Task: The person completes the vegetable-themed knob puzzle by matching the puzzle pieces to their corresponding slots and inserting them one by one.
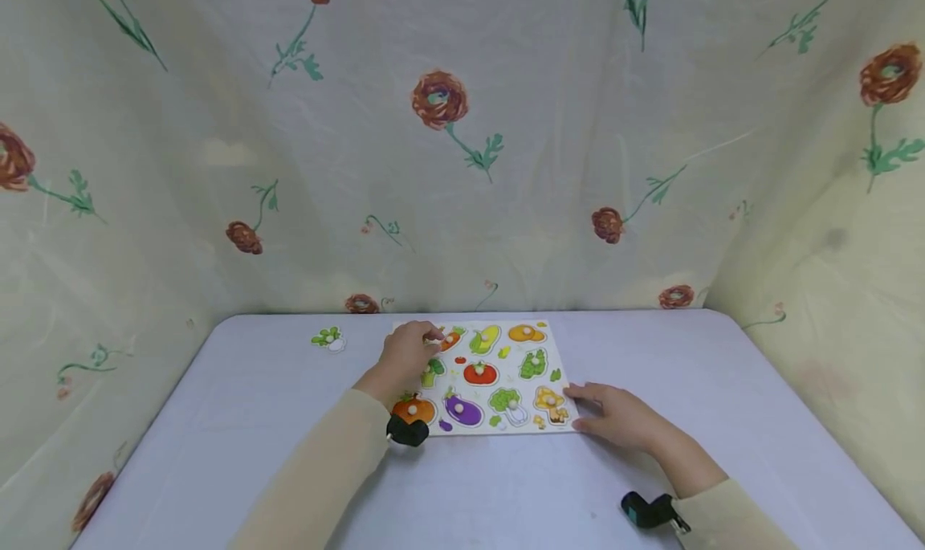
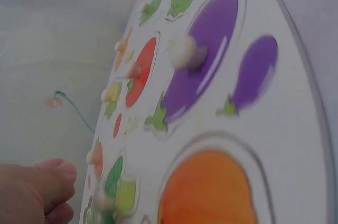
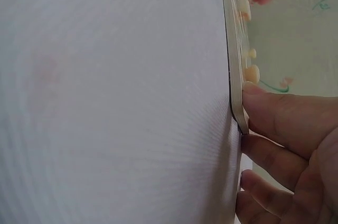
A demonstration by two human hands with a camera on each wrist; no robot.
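Observation:
A white vegetable puzzle board (image 1: 451,381) with knobbed pieces lies on the table. My left hand (image 1: 408,353) reaches over its far left part, fingers bent close to the carrot piece (image 1: 451,339). In the left wrist view the left hand (image 2: 39,195) has thumb and fingers drawn together, but their tips show nothing clearly held; the board spot beneath is hidden. My right hand (image 1: 617,413) grips the board's near right corner, thumb and forefinger on its edges. The right wrist view shows the right thumb (image 3: 280,115) at that corner, the other fingers lower down.
A loose green-and-white vegetable piece (image 1: 330,340) lies left of the board. Eggplant (image 1: 464,410), tomato (image 1: 480,373), pumpkin (image 1: 413,409) and mushroom (image 1: 551,400) pieces sit in the board. A flowered curtain (image 1: 520,237) hangs behind the white table (image 1: 506,486).

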